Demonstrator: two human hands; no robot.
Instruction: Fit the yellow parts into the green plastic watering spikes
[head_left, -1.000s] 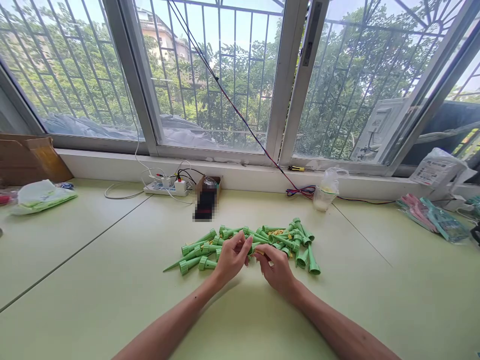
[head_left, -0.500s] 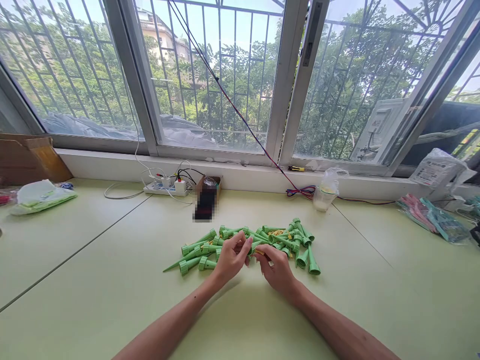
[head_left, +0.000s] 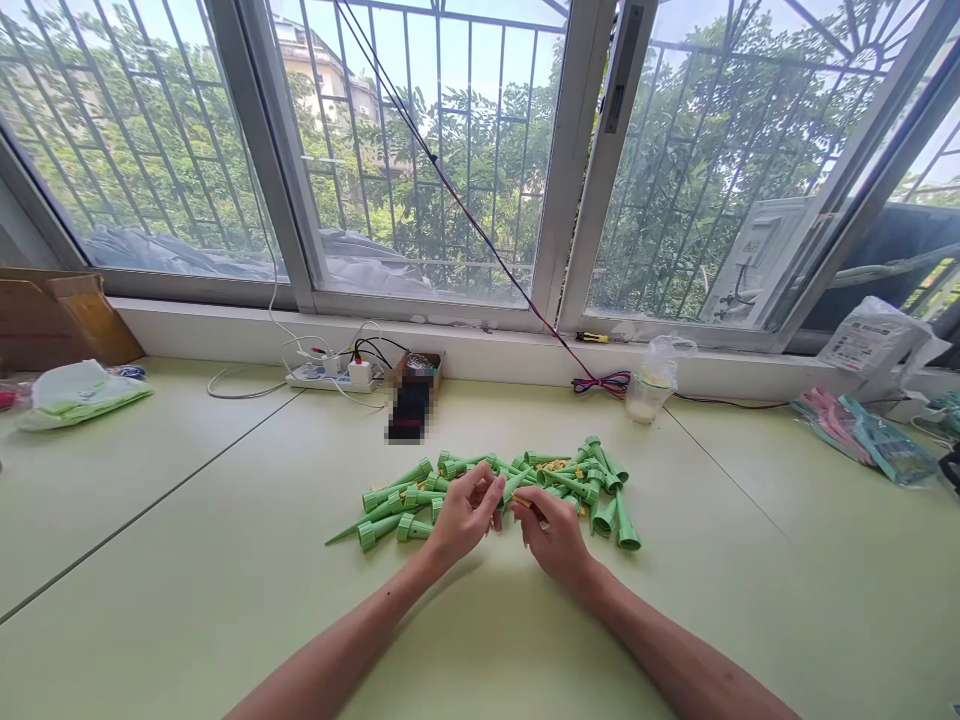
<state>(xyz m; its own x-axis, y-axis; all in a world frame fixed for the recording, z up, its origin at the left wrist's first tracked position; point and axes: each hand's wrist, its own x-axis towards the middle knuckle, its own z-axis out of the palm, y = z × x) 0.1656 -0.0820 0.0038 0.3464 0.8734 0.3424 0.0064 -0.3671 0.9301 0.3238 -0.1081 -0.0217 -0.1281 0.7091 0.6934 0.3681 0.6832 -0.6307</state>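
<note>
A heap of green plastic watering spikes (head_left: 382, 528), tapered with ribbed caps, lies on the table with small yellow pieces (head_left: 553, 466) scattered among them. At the near side of the heap my left hand (head_left: 466, 512) is closed round a green spike (head_left: 511, 487), whose cone shows beyond the thumb; the rest of it is hidden by my fingers. My right hand (head_left: 553, 532), just to the right, pinches a small yellow piece (head_left: 522, 501) between thumb and forefinger, close beside that spike. Whether the piece touches the spike, I cannot tell.
Behind the heap are a small box with a blurred dark object (head_left: 410, 405) and a power strip (head_left: 322, 377) with cables. A plastic cup (head_left: 648, 396) stands near the sill. Packaged goods (head_left: 870, 435) lie at right, a white-green packet (head_left: 86, 393) and cardboard box (head_left: 67, 318) at left.
Both hands stay in almost the same place. My right fingers have shifted very slightly to the right with the yellow piece, and more of the green spike shows between the hands.
</note>
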